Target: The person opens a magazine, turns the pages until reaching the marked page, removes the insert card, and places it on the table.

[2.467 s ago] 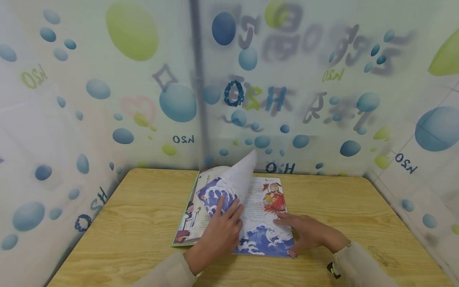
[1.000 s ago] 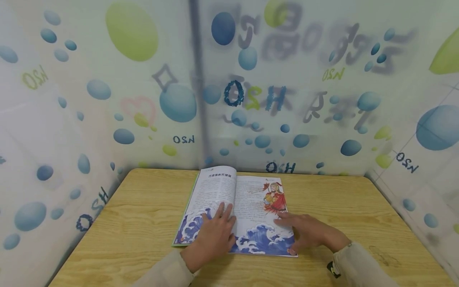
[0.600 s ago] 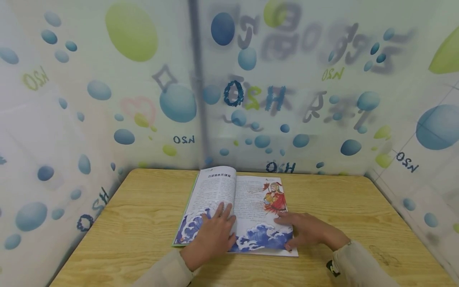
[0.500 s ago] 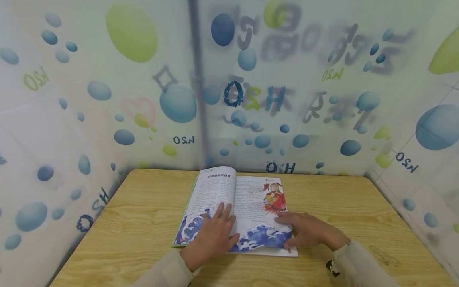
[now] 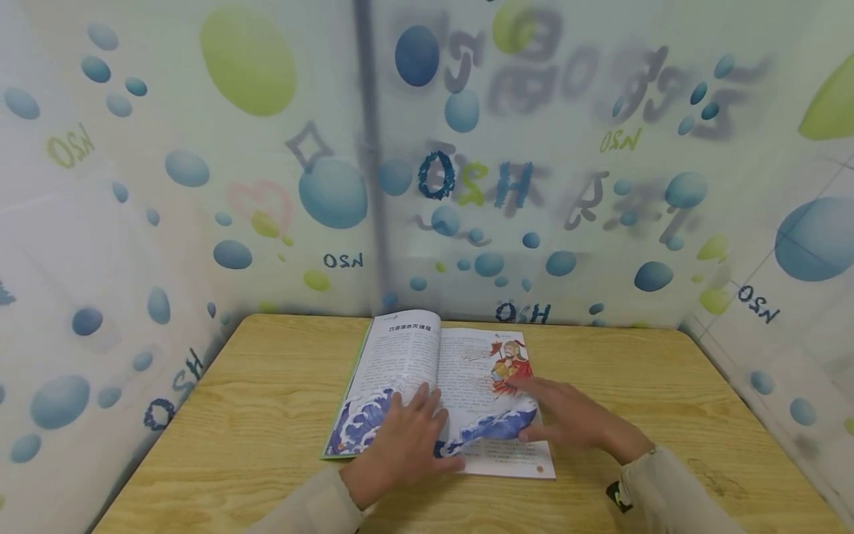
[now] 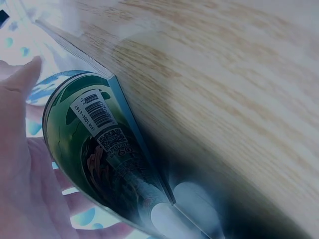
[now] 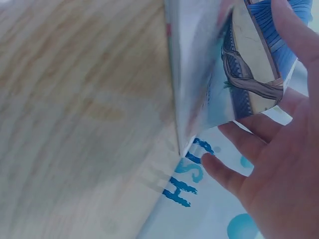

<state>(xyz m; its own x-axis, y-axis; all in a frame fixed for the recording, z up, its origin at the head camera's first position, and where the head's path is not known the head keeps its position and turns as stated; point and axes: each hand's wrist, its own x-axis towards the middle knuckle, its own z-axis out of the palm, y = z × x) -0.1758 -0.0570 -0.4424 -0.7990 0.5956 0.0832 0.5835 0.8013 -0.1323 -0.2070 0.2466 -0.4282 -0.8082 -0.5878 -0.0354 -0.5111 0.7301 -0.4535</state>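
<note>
An open illustrated magazine [image 5: 400, 345] lies on the table, its right page [image 5: 497, 426] lifted and bent at the lower corner. Between thumb and fingers my right hand [image 5: 577, 419] pinches that page's outer edge. Printed text of the sheet underneath shows below it. My left hand [image 5: 403, 445] rests spread over the lower part of the spread near the fold. In the left wrist view, the green back cover [image 6: 75, 117] with a barcode curves up beside the left hand [image 6: 30, 184]. The right wrist view has the page's picture side [image 7: 256, 52] between the right thumb and fingers.
The wooden table [image 5: 267, 393] extends around the magazine on all sides. A patterned curtain [image 5: 560, 185] with blue and green drops stands behind it and along both sides. A dark patch [image 5: 620, 497] shows at the right sleeve [image 5: 670, 489].
The left hand earlier laid a turned page down to the left. Since then the right hand has raised the right page's lower corner, exposing the sheet below; the left hand shifted slightly right.
</note>
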